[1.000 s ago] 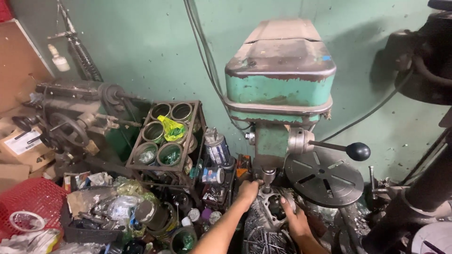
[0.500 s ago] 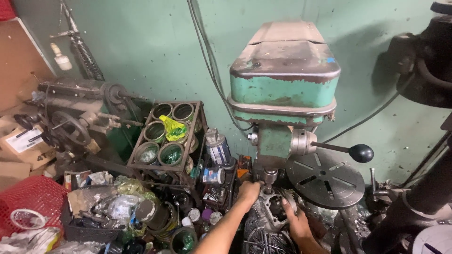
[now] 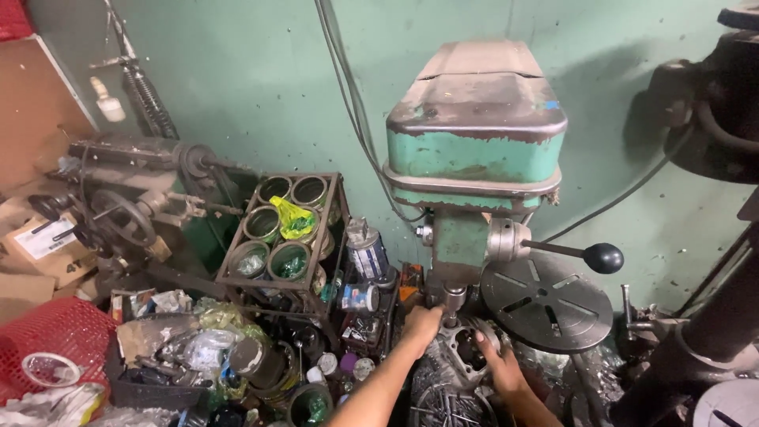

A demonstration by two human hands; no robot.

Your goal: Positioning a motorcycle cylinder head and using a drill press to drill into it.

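both hands rest on a grey metal casting point(image 3: 466, 352) sitting directly under the chuck point(image 3: 452, 299) of the green drill press point(image 3: 474, 150). left hand point(image 3: 421, 326) has fingers curled over the casting's left edge beside the chuck; right hand point(image 3: 501, 368) grips its right rim. round slotted table point(image 3: 547, 303) lies just right of the press column, can rack point(image 3: 281, 237) well left.

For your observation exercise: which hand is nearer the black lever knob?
Right. The right hand sits on the metal part below the knob; the left hand is farther, across the chuck.
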